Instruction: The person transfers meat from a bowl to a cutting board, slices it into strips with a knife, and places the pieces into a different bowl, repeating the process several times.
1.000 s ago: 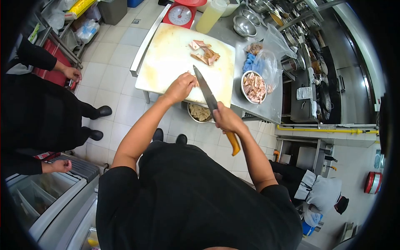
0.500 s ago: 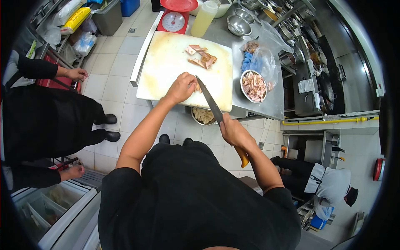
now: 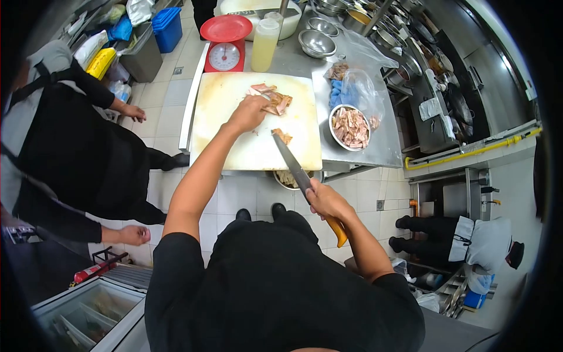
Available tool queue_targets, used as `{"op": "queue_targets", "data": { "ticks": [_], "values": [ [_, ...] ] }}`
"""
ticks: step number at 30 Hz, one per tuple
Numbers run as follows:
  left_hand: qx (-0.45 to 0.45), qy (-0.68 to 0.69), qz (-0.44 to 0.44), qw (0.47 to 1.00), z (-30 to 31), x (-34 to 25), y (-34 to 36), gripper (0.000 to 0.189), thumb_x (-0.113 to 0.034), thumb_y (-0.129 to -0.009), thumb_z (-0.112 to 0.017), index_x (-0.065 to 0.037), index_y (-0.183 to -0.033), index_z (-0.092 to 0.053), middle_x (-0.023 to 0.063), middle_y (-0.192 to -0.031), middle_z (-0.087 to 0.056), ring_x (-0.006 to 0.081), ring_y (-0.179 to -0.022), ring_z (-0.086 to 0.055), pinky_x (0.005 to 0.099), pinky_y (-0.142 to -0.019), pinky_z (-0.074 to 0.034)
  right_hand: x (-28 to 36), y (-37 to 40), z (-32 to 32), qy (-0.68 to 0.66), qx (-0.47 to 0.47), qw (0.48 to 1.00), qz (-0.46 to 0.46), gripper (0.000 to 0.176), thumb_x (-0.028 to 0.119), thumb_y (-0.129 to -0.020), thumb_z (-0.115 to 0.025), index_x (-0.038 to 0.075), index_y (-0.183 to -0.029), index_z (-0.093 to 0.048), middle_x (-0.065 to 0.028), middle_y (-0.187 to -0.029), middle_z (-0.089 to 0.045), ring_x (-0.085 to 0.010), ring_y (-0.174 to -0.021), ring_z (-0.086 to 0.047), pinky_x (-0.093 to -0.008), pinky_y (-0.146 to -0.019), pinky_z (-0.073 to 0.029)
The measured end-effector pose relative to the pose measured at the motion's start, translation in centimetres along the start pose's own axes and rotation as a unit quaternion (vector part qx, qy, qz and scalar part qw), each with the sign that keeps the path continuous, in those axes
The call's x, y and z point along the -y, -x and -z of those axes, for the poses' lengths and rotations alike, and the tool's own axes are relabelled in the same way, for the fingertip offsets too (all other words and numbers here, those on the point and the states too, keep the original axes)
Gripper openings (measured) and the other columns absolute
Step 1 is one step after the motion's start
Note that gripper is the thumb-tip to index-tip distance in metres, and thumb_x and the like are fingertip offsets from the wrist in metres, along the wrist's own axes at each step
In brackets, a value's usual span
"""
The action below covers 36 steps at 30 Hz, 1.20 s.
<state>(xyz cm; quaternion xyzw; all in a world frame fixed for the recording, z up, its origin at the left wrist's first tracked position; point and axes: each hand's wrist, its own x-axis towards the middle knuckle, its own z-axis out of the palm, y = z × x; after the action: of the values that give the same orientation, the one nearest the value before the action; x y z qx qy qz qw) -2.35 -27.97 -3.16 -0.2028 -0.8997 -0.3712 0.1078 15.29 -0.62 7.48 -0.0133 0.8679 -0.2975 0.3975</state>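
My left hand (image 3: 250,112) is closed at the near edge of a pile of meat pieces (image 3: 278,102) on the white cutting board (image 3: 220,132); its fingertips are partly hidden. My right hand (image 3: 325,200) grips the yellow handle of a large knife (image 3: 293,163). The blade points up and left, its tip beside a small piece of meat (image 3: 282,136) near the middle of the board. To the right of the board, a metal bowl (image 3: 350,127) full of cut meat stands on the steel table.
Behind the board stand a red scale (image 3: 224,56) and a bottle of yellow liquid (image 3: 265,46). Metal bowls (image 3: 317,43) and a plastic bag (image 3: 366,88) are at the back right. One person (image 3: 70,141) stands close on the left, another (image 3: 469,240) at the far right.
My left hand has moved from the small piece near the knife tip to the larger meat pile. The knife stays in my right hand. The view has shifted, and the person on the left is nearer.
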Motion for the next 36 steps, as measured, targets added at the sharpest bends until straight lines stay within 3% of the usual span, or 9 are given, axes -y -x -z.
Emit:
{"op": "queue_targets", "data": {
  "ticks": [8,10,14,16,21,24,26,27,36],
  "values": [
    [0.131,-0.177,0.024,0.975,-1.1,-0.3,-1.9,0.021,-0.007,-0.085,-0.064,-0.003,-0.105,-0.071,0.0163,-0.103,-0.070,0.0318,-0.101,-0.064,0.0392,-0.091,-0.050,-3.4,-1.6,2.4,-0.043,0.025,0.998,0.050,0.023,0.021,-0.102,-0.041,0.000,-0.106,-0.046,-0.0114,-0.066,-0.059,-0.0205,-0.048,-0.056,-0.0357,-0.047,-0.049],
    [0.053,0.010,0.162,0.985,0.9,-2.4,-0.9,0.017,-0.009,-0.088,-0.066,-0.004,-0.103,-0.072,0.0156,-0.099,-0.069,0.0280,-0.096,-0.065,0.0364,-0.088,-0.050,-4.3,-2.2,3.0,-0.047,0.042,0.996,0.062,0.022,0.021,-0.102,-0.042,-0.001,-0.106,-0.046,-0.0110,-0.066,-0.059,-0.0202,-0.046,-0.055,-0.0358,-0.046,-0.048],
    [-0.065,-0.049,0.026,0.996,1.2,-5.6,3.5,0.014,-0.010,-0.084,-0.074,-0.005,-0.097,-0.074,0.0075,-0.099,-0.062,0.0235,-0.097,-0.059,0.0348,-0.088,-0.048,-5.0,-3.0,4.1,-0.041,0.075,0.994,0.064,0.021,0.020,-0.102,-0.042,-0.001,-0.104,-0.045,-0.0114,-0.067,-0.060,-0.0204,-0.045,-0.055,-0.0362,-0.045,-0.047],
    [0.001,0.041,0.075,0.996,-0.5,-6.2,6.1,0.012,-0.004,-0.083,-0.074,-0.006,-0.095,-0.075,0.0068,-0.101,-0.059,0.0239,-0.098,-0.059,0.0331,-0.087,-0.049,-5.3,-3.6,4.6,-0.025,0.079,0.993,0.087,0.021,0.020,-0.103,-0.042,-0.001,-0.104,-0.045,-0.0114,-0.067,-0.060,-0.0204,-0.045,-0.055,-0.0358,-0.045,-0.047],
    [-0.057,-0.027,0.014,0.998,-3.2,-7.8,10.5,0.019,-0.001,-0.085,-0.069,-0.005,-0.104,-0.071,0.0099,-0.103,-0.060,0.0263,-0.095,-0.062,0.0361,-0.083,-0.052,-4.9,-3.8,5.8,0.031,0.080,0.991,0.099,0.026,0.025,-0.104,-0.041,-0.002,-0.105,-0.043,-0.0152,-0.069,-0.061,-0.0229,-0.047,-0.057,-0.0380,-0.046,-0.048],
    [-0.090,0.014,0.090,0.992,-3.5,-8.7,11.1,0.020,0.000,-0.086,-0.068,-0.004,-0.105,-0.068,0.0100,-0.102,-0.062,0.0283,-0.096,-0.062,0.0374,-0.084,-0.052,-4.8,-3.8,6.2,0.101,0.077,0.985,0.119,0.026,0.022,-0.103,-0.040,-0.003,-0.106,-0.044,-0.0240,-0.075,-0.064,-0.0359,-0.057,-0.064,-0.0475,-0.055,-0.051],
    [-0.109,-0.008,0.079,0.991,-3.6,-8.7,10.7,0.016,-0.001,-0.086,-0.068,-0.002,-0.102,-0.067,0.0111,-0.100,-0.062,0.0295,-0.096,-0.062,0.0378,-0.084,-0.052,-5.8,-4.7,5.7,0.198,0.005,0.949,0.246,0.024,0.018,-0.102,-0.040,-0.005,-0.105,-0.045,-0.0333,-0.082,-0.064,-0.0491,-0.072,-0.065,-0.0561,-0.069,-0.050],
    [-0.107,-0.017,0.068,0.992,-3.8,-8.6,10.5,0.015,-0.001,-0.087,-0.067,-0.002,-0.102,-0.067,0.0116,-0.100,-0.063,0.0303,-0.096,-0.062,0.0381,-0.084,-0.052,-4.9,-3.9,6.0,0.212,0.015,0.951,0.226,0.020,0.013,-0.099,-0.041,-0.006,-0.104,-0.046,-0.0370,-0.084,-0.063,-0.0539,-0.084,-0.063,-0.0593,-0.077,-0.048],
    [-0.129,-0.046,0.065,0.988,-4.8,-8.1,10.5,0.015,0.000,-0.086,-0.067,-0.001,-0.101,-0.067,0.0132,-0.097,-0.065,0.0334,-0.094,-0.062,0.0396,-0.083,-0.051,-2.0,-1.1,7.8,0.313,0.020,0.927,0.206,0.015,0.001,-0.091,-0.040,-0.009,-0.101,-0.045,-0.0373,-0.083,-0.064,-0.0534,-0.082,-0.065,-0.0578,-0.077,-0.050]
  ]
}}
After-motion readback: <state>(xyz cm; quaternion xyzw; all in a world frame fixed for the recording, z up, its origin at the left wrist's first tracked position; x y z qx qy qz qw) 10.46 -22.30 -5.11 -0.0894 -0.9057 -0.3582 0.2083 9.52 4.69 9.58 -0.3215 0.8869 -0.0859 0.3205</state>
